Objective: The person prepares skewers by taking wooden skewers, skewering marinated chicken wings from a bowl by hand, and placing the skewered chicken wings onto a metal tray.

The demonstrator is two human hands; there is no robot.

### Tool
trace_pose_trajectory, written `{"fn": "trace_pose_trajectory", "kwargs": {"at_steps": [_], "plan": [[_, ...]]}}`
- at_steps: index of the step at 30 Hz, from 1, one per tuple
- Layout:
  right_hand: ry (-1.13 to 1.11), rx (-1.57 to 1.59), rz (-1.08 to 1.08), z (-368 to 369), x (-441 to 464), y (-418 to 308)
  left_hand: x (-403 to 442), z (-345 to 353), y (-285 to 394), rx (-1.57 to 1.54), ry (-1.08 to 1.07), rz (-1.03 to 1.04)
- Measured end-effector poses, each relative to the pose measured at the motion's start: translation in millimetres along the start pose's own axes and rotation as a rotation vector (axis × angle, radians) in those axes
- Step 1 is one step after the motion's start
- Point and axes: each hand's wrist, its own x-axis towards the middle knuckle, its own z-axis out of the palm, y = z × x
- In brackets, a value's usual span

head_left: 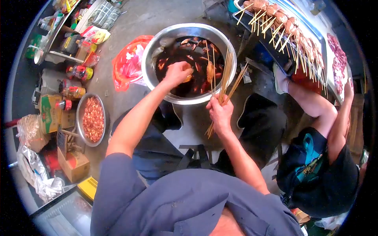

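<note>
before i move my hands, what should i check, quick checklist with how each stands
1. Right hand closed around the sticks: ok.
2. Left hand firmly gripping the piece at its fingertips: cannot tell, fingers partly hide it.
3. Basin upright: ok.
4. Bottom visible through the dark liquid: not ok, too dark.
5. Loaded skewers clear of the basin: ok.

Pale wooden skewers [226, 72], fanned, tilted over silver basin [148, 67], dark liquid [171, 57] inside, brown pieces [211, 72] in it

Slvr bowl [147, 65], dk brn liquid [200, 72], tan skewers [226, 74]
</note>
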Motion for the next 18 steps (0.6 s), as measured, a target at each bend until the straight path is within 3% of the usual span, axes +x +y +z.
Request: {"fn": "trace_pose_trajectory", "kwargs": {"at_steps": [1, 3, 5, 11, 13, 14, 15, 18], "plan": [[-0.01, 0.006, -0.003, -0.3, -0.1, -0.7, 2.8, -4.8, -6.7, 0.484, 0.052, 0.073], [-0.009, 0.002, 0.014, -3.3, -1.1, 7.1, 1.7, -4.7, -23.5, 0.587, -0.055, 0.13], [-0.001, 0.001, 0.033, -5.0, -2.4, 13.1, -3.4, 4.6, -36.8, 0.767, 0.055, 0.471], [-0.01, 0.017, 0.02, -4.9, -4.4, 15.2, 11.4, 13.9, -47.2, 0.686, 0.034, 0.272], [-0.013, 0.022, 0.047, -3.7, -5.1, 14.5, 26.6, 8.2, -57.9, -0.015, -0.152, -0.09], [-0.013, 0.024, 0.047, -2.4, -5.4, 15.3, 22.4, 2.1, -40.7, -0.308, -0.174, -0.168], [-0.007, -0.004, 0.035, -1.0, -5.7, 16.5, 20.7, -3.4, -28.1, -0.461, -0.2, -0.281], [-0.013, -0.054, 0.019, 0.2, -6.8, 19.2, 18.0, -15.8, -12.3, -0.788, -0.255, -0.273]]}}
